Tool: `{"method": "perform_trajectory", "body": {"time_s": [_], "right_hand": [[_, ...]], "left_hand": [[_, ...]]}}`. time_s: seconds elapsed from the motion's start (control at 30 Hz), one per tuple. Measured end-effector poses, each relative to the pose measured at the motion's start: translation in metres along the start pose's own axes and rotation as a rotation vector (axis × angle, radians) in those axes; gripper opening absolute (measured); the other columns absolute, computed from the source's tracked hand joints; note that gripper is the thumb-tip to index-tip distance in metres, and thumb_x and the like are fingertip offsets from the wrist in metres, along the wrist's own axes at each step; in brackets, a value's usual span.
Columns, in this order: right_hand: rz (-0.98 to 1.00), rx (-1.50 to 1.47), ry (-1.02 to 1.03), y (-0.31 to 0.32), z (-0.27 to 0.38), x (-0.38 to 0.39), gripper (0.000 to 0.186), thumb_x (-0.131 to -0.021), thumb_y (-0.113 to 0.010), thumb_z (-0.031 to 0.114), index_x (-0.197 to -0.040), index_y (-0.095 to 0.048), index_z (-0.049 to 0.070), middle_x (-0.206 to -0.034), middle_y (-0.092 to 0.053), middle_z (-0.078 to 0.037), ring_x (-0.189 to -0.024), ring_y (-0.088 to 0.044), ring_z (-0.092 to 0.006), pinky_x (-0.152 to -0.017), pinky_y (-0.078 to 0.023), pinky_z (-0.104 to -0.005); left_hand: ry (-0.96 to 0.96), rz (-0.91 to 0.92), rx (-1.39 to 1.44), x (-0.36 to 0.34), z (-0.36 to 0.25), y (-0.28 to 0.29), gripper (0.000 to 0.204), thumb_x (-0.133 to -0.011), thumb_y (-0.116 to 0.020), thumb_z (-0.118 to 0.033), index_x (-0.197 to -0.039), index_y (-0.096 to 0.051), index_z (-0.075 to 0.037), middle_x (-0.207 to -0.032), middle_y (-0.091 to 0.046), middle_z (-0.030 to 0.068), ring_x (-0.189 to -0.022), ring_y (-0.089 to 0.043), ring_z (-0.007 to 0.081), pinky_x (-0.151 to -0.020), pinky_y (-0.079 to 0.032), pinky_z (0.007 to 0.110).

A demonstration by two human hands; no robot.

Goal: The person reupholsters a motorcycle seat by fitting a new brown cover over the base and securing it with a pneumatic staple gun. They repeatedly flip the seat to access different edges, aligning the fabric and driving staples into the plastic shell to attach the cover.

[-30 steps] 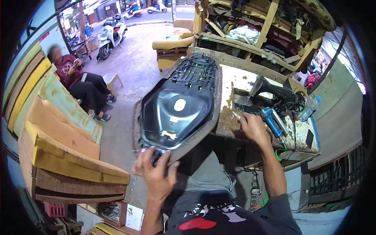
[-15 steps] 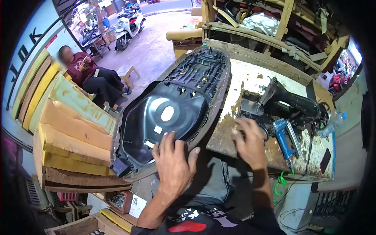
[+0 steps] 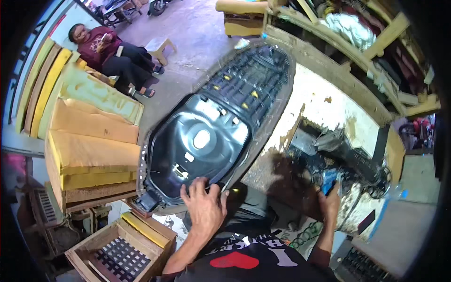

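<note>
Head view, looking down: the black motorcycle seat (image 3: 218, 134) lies underside up in front of the person, slanting away, its right edge along the near left side of the worn white workbench (image 3: 324, 94). The left hand (image 3: 204, 209) rests on the seat's near rim, fingers parted and bent over the edge, thumb held apart, clenched round nothing. Over on the bench, the right hand (image 3: 331, 201) is at the blue staple gun (image 3: 330, 180); blur and shadow hide the fingertips, so I can't tell whether they're wrapped tight round it. Just beyond that tool sits a dark sewing machine (image 3: 359, 157).

Left of the seat, close by, stand thick tan and yellow foam blocks (image 3: 96, 152), and nearer the person there's a wooden frame (image 3: 139, 236) with woven dark straps. Further off, someone in a maroon top (image 3: 96, 44) sits with a phone in hand near a small stool (image 3: 159, 47). At the back, a yellow armchair (image 3: 242, 19) stands beside a rough timber rack (image 3: 324, 41) heaped with cloth.
</note>
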State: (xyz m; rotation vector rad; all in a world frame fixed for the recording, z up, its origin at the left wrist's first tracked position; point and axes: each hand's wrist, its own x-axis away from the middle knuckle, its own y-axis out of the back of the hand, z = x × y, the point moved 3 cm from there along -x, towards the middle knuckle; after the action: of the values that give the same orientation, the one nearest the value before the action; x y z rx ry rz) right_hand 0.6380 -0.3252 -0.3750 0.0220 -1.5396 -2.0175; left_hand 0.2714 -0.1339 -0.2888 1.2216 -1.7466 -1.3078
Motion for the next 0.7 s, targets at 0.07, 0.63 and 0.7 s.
{"method": "perform_trajectory", "body": {"time_s": [0.07,0.63,0.7], "right_hand": [[-0.053,0.101,0.058,0.009,0.022,0.017,0.067,-0.084,-0.076,0.027,-0.14,-0.051,0.0,-0.107,-0.07,-0.034,-0.1,-0.068,-0.0524,-0.086,-0.052,-0.0564],[0.907,0.003,0.536,-0.017,0.258,0.057,0.042,-0.08,-0.071,0.036,-0.097,-0.074,-0.002,-0.089,-0.073,-0.026,-0.089,-0.074,-0.0383,-0.079,-0.056,-0.0478],[0.848,0.034,0.596,-0.035,0.256,0.062,0.039,-0.081,-0.071,0.035,-0.094,-0.073,-0.002,-0.081,-0.074,-0.022,-0.072,-0.073,-0.033,-0.07,-0.055,-0.0454]], "left_hand": [[0.023,0.031,0.007,-0.002,-0.001,0.003,0.022,-0.089,-0.076,-0.027,-0.092,-0.069,-0.006,-0.124,-0.06,0.0204,-0.121,-0.055,0.0379,-0.108,-0.031,0.063],[0.148,-0.101,0.134,0.005,0.002,-0.044,0.018,-0.072,-0.077,-0.011,-0.088,-0.07,-0.01,-0.116,-0.064,0.0117,-0.11,-0.058,0.0294,-0.093,-0.034,0.053],[0.16,-0.068,0.132,0.006,0.002,-0.048,0.019,-0.071,-0.078,-0.01,-0.088,-0.07,-0.01,-0.117,-0.064,0.0117,-0.111,-0.058,0.0296,-0.093,-0.034,0.054]]}}
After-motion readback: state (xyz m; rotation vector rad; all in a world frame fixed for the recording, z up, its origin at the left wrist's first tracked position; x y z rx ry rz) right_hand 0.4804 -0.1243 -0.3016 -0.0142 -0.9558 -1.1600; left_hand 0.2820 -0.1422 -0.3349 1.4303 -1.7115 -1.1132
